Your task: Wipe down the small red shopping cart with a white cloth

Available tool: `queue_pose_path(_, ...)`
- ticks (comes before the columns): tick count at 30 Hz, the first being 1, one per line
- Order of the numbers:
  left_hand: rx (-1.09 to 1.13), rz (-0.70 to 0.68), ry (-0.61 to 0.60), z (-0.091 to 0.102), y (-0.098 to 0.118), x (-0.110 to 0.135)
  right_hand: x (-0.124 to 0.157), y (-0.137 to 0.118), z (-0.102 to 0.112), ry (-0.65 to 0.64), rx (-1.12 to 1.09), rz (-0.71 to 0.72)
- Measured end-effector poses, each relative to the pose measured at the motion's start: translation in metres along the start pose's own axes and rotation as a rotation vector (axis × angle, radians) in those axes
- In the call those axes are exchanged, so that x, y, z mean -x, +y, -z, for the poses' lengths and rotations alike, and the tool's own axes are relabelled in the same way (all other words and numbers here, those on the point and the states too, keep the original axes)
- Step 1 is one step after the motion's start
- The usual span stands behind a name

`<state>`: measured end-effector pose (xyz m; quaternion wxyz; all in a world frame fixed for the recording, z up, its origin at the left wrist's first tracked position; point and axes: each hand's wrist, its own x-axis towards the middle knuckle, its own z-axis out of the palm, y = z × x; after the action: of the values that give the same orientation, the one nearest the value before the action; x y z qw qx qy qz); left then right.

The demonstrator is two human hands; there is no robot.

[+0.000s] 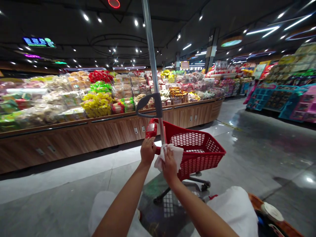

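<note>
A red plastic shopping cart (197, 148) stands on the grey floor just ahead of me, with a tall grey pole (153, 65) rising from its near edge. My left hand (147, 150) is closed around the cart's red handle bar, below a red handle part (151, 129). My right hand (170, 164) presses a white cloth (175, 154) against the near rim of the basket by the pole's base, fingers closed on the cloth. The basket looks empty. My knees in white trousers (234, 207) show at the bottom.
A long wooden display counter (74, 135) piled with bagged snacks runs along the left and ahead. Blue and pink shelving (283, 102) stands at the right. A brown object with a white lid (271, 212) sits at the lower right. Glossy floor stretches between them.
</note>
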<state>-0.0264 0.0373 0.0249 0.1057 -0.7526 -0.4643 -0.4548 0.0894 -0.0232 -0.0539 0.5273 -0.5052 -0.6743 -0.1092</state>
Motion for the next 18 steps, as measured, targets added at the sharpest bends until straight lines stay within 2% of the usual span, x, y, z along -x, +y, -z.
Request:
queue_pose_path(2, 0.013, 0.016, -0.010, -0.003, 0.005, 0.000, 0.002, -0.001, -0.005, 0.015, -0.004, 0.022)
queue_pose_path(5, 0.009, 0.013, -0.040, -0.004, 0.013, -0.001, -0.001, 0.009, -0.006, 0.043, -0.005, 0.051)
queue_pose_path(10, -0.028, 0.015, -0.079, -0.002, 0.028, 0.000, -0.011, 0.031, 0.015, -0.015, -0.071, 0.114)
queue_pose_path(13, -0.056, 0.035, -0.063, -0.003, 0.038, 0.004, -0.015, 0.033, 0.026, -0.036, -0.090, 0.090)
queue_pose_path(18, -0.017, 0.007, -0.064, -0.006, 0.056, 0.018, -0.014, 0.029, 0.034, 0.044, -0.112, -0.021)
